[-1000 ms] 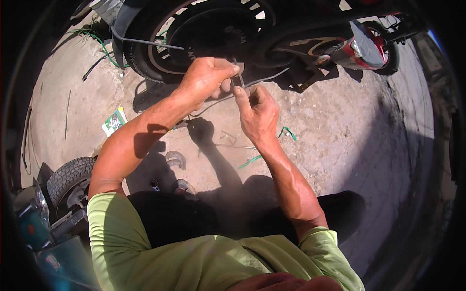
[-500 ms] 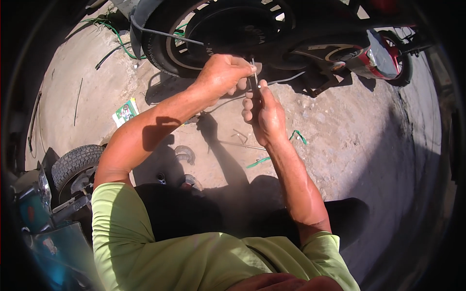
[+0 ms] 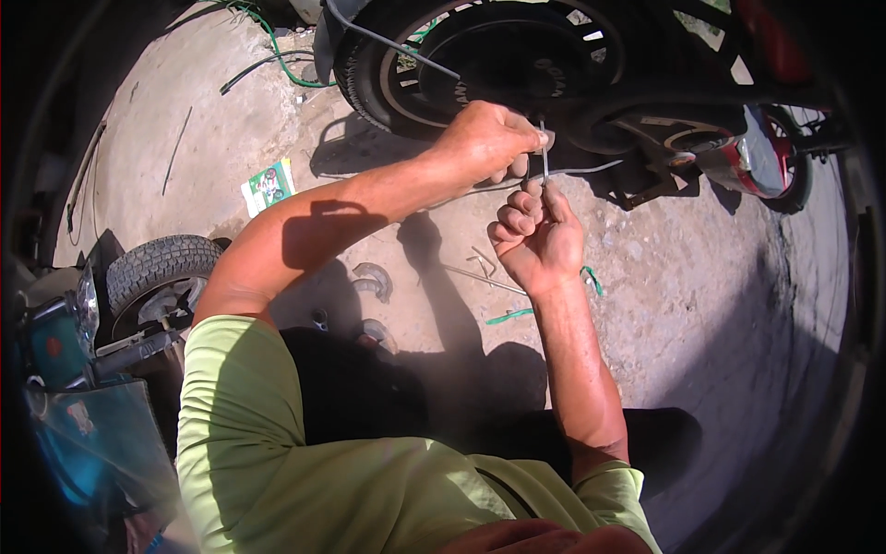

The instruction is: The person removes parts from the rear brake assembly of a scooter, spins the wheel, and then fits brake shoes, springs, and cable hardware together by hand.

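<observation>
In front of me, beneath the dark rear part of a motorcycle or scooter, I have a thin metal rod (image 3: pixel 545 166) between my two hands. My left hand (image 3: pixel 482 140) pinches its upper part between thumb and fingertips. Below it, the closed fingers of my right hand (image 3: pixel 546 235) grip the lower end, palm turned up. Just beyond the hands is the large black wheel (image 3: pixel 443 69), with a grey cable (image 3: pixel 397 42) running across it. Whether the rod's upper tip touches the vehicle I cannot tell.
Curved brake-shoe-like parts (image 3: pixel 372 280) and thin rods (image 3: pixel 484 282) lie on the ground. A green strip (image 3: pixel 510 316) and a green-and-white leaflet (image 3: pixel 268 186) lie there too. Another tyre (image 3: pixel 152 268) stands at left, near a blue vehicle part (image 3: pixel 106 443).
The view has shifted, so the wheel and hands appear further right. My right hand has moved lower relative to the left and turned palm up, baring more of the rod.
</observation>
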A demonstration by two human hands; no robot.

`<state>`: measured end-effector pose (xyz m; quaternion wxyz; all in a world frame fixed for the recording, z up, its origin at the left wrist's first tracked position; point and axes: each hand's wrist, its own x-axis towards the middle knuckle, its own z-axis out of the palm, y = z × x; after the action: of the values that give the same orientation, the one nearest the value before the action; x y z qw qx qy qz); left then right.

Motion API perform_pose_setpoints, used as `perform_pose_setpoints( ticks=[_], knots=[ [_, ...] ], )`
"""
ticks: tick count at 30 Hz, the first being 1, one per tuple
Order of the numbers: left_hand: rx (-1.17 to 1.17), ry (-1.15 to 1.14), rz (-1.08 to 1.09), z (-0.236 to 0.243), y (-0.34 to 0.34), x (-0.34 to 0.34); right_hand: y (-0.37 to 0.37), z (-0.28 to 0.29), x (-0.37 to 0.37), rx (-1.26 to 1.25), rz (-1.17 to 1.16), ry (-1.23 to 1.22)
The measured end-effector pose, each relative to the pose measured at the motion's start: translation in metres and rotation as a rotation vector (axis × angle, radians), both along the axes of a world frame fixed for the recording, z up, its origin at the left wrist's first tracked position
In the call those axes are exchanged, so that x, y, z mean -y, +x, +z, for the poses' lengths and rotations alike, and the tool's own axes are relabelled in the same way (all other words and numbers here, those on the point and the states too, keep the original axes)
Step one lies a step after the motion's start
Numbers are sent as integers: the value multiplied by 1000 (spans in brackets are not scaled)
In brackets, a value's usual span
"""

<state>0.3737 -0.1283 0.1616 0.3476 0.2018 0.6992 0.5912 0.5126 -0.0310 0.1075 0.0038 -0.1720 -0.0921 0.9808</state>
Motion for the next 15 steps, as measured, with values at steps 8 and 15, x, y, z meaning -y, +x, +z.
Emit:
perform_pose_setpoints(
  ticks=[8,15],
  knots=[
    [-13,6,7,1,4,-1,2,-10,-5,358,-378,1725],
    [-39,34,15,-1,5,6,-7,14,0,154,-106,769]
  ],
)
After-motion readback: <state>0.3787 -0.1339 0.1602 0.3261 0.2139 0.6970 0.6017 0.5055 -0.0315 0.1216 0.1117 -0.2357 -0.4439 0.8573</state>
